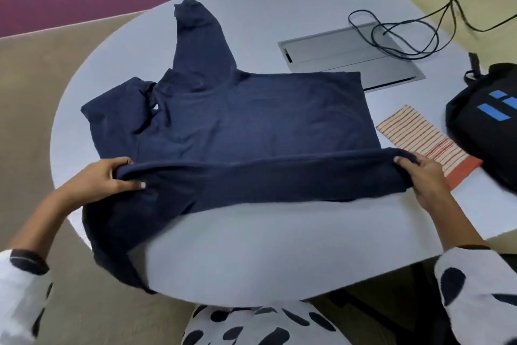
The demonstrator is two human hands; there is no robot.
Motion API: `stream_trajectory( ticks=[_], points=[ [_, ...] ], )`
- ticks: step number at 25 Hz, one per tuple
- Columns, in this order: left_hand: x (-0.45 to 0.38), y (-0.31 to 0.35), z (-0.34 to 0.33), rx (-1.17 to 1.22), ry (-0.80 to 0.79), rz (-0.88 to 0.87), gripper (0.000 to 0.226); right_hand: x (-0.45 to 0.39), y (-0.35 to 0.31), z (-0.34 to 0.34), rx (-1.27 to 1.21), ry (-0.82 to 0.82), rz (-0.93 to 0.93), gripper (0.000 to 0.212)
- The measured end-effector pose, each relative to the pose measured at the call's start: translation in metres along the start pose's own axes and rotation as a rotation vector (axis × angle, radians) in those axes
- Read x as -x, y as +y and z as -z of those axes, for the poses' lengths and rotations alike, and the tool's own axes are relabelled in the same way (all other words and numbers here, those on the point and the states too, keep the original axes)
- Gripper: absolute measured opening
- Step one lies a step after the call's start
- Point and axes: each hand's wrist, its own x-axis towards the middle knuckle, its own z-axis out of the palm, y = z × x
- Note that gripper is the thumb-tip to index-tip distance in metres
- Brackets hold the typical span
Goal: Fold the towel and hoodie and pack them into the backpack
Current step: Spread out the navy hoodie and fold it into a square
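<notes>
**Two hands gripping a navy hoodie on a table**

The left hand [112, 177] pinches one end of a raised fold of the navy hoodie [237, 121], spread on the grey table [279, 246]. The right hand [422, 177] clenches the other end. A folded striped towel [414, 135] lies beside it, partly under the black backpack [489, 121].

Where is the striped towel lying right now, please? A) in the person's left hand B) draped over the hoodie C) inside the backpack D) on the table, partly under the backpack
D: the towel lies flat on the table, its far end tucked under the backpack, while both hands hold the hoodie.
</notes>
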Motion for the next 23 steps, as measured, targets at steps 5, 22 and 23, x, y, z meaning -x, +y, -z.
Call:
stream_trajectory(
  ticks=[5, 22, 23],
  points=[
    [-0.082, 0.014, 0.014, -0.341, 0.084, -0.037, 0.035, -0.034, 0.0, -0.029, 0.106, 0.052, -0.03, 0.031],
    [-0.185, -0.013, -0.036, -0.863, 0.45, 0.019, 0.016, -0.074, -0.002, -0.09, 0.527, 0.307, 0.186, 0.031],
    [-0.187, -0.015, -0.039, -0.85, 0.471, 0.015, 0.017, -0.074, 0.0, -0.093, 0.576, 0.342, 0.186, 0.031]
  ],
)
